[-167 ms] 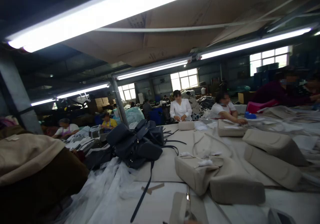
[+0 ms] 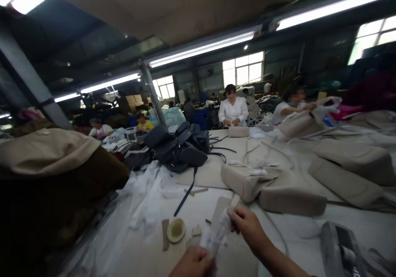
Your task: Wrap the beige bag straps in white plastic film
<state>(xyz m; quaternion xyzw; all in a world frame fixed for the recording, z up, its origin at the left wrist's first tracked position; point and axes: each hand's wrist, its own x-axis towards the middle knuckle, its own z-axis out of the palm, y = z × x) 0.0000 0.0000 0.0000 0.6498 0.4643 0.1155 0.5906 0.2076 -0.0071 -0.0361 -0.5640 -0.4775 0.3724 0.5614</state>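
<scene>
Clear crinkled plastic, a thin wrapper (image 2: 216,235), runs between the two hands at the bottom edge of the view. The left hand (image 2: 192,264) is closed around its lower end, and the right hand (image 2: 247,226) pinches its upper end between thumb and fingers, just above a beige strap piece (image 2: 223,206) that lies flat on the table (image 2: 145,256). Left of the hands, on the same pale tabletop, sit a small round tin (image 2: 176,229) with a yellowish inside and a short brown strip (image 2: 165,240) just beside it. At the lower right corner lies a blurred grey tool (image 2: 343,244); what it is cannot be told.

Farther back, beige bags (image 2: 278,188) lie on their sides in a loose group, with more of them toward the right edge. Left of them, a heap of dark blue bags (image 2: 179,147) rests on the table, one long dark strap (image 2: 185,194) trailing toward the front. White plastic sheeting (image 2: 145,194) is bunched along the left side, next to a tall pile of brown and tan fabric (image 2: 52,161).

At the far end of the table a person in a white top (image 2: 232,110) handles a small beige bag, and another person (image 2: 291,104) to the right lifts a beige bag. More people sit at benches in the background under long strip lights (image 2: 204,48) and windows.
</scene>
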